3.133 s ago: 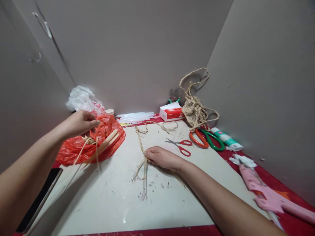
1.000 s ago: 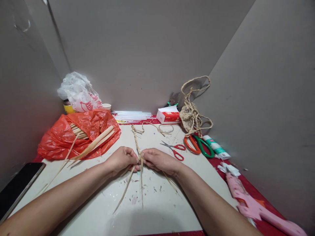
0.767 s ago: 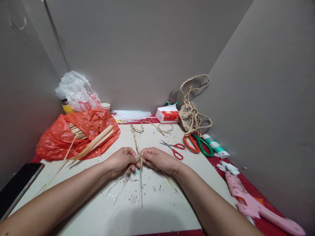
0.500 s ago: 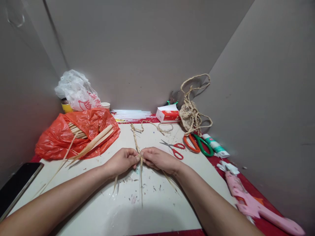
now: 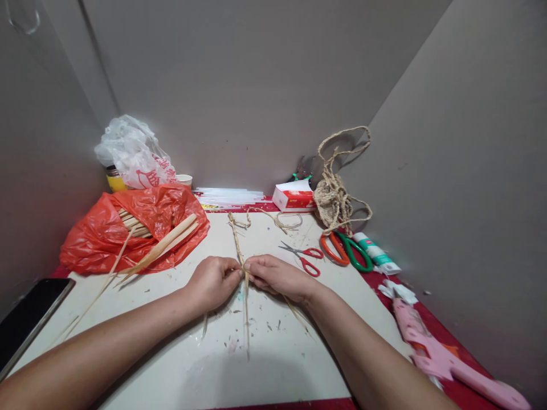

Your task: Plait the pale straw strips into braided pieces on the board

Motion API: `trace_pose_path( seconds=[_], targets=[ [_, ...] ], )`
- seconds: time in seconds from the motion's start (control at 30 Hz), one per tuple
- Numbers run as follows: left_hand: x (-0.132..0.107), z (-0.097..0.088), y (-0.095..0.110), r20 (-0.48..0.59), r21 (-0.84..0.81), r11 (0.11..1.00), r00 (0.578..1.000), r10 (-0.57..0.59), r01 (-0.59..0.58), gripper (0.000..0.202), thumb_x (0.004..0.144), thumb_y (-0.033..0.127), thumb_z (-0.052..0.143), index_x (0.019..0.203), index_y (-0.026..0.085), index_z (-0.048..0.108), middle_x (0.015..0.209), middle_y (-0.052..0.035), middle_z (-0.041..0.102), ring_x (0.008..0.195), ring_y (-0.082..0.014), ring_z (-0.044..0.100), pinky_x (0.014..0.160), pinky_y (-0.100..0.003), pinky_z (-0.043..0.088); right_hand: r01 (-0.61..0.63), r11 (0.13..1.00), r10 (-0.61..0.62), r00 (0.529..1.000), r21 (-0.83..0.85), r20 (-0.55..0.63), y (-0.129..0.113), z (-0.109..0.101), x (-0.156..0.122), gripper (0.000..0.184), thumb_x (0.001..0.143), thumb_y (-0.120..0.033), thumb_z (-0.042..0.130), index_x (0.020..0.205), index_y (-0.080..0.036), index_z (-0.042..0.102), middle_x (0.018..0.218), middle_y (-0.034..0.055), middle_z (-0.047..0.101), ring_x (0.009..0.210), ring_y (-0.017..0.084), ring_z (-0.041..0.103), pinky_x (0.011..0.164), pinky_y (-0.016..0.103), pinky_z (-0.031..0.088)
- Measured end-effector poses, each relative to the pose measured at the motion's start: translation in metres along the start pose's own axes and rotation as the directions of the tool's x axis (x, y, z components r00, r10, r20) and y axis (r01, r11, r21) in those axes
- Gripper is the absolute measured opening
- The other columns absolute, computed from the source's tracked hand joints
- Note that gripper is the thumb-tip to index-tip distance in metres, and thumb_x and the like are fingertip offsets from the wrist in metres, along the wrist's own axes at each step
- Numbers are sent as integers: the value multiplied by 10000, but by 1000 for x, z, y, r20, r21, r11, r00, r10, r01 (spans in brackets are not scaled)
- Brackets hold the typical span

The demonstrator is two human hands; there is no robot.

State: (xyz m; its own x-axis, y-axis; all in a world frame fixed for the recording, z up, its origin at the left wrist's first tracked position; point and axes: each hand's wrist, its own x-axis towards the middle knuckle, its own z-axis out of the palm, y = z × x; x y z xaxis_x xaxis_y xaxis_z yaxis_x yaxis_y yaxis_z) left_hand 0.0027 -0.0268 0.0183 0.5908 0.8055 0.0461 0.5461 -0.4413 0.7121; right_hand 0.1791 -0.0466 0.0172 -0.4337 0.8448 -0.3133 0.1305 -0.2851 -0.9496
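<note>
A thin braided straw cord [image 5: 236,239] runs from the far part of the white board [image 5: 171,353] down to my fingers. My left hand [image 5: 216,282] is closed, thumb and forefinger pinching the cord's near end from the left. From the other side my right hand [image 5: 273,276] pinches the same spot, so the fingertips nearly meet. One loose straw strand [image 5: 247,319] hangs toward me between the hands. Other strand ends poke out beneath each hand. Just beyond my right hand lie small red-handled scissors [image 5: 305,256], blades apart.
At the left, an orange plastic bag [image 5: 98,233] holds dried straw strips [image 5: 166,245], near a phone [image 5: 32,319]. Along the right are a coiled straw rope [image 5: 335,205], larger scissors with orange and green handles [image 5: 356,253], a white-and-green tube [image 5: 376,253] and a pink glue gun [image 5: 444,353].
Both hands keep their pinch at nearly the same spot. My left hand has turned slightly, and the strand end below it has shifted a little right. The view has moved slightly.
</note>
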Motion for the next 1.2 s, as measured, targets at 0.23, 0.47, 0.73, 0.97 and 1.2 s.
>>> trace_pose_path(
  seconds=[0.23,0.47,0.73,0.97,1.2],
  targets=[
    [-2,0,-1,-14,324,943,996,86,-76,265,840,267,422,742,187,654,687,-51,644,607,-141,513,580,-247,270,5,1000,-5,1000,-15,-10,1,0,1,294,848,-324,437,600,-167,418,448,-78,324,383,38,201,368,185,139],
    [-4,0,-1,-17,336,938,995,100,-88,295,852,283,406,680,184,624,629,-42,601,558,-129,462,562,-255,238,22,1000,-22,1000,-16,9,2,0,2,322,852,-356,447,594,-168,407,461,-75,318,400,42,207,383,191,147],
    [0,-2,1,-40,67,998,999,17,-14,212,746,202,452,614,161,613,507,24,464,501,-90,338,511,-214,231,93,995,-92,995,-25,34,3,2,0,384,820,-503,505,651,-169,418,524,-72,311,450,53,223,418,202,165],
    [6,-15,2,100,-161,986,994,-38,54,206,714,230,468,582,134,594,517,35,406,532,-85,348,504,-191,262,93,991,-93,996,-96,2,2,3,1,319,805,-425,534,651,-164,436,550,-58,334,489,64,255,453,207,189],
    [8,-20,-5,235,-288,949,970,-58,126,236,718,293,475,540,140,506,508,51,311,502,-72,249,476,-213,213,108,958,-138,986,-265,-98,4,10,4,264,791,-340,503,607,-164,431,554,-47,337,524,77,271,485,208,232]
  ],
)
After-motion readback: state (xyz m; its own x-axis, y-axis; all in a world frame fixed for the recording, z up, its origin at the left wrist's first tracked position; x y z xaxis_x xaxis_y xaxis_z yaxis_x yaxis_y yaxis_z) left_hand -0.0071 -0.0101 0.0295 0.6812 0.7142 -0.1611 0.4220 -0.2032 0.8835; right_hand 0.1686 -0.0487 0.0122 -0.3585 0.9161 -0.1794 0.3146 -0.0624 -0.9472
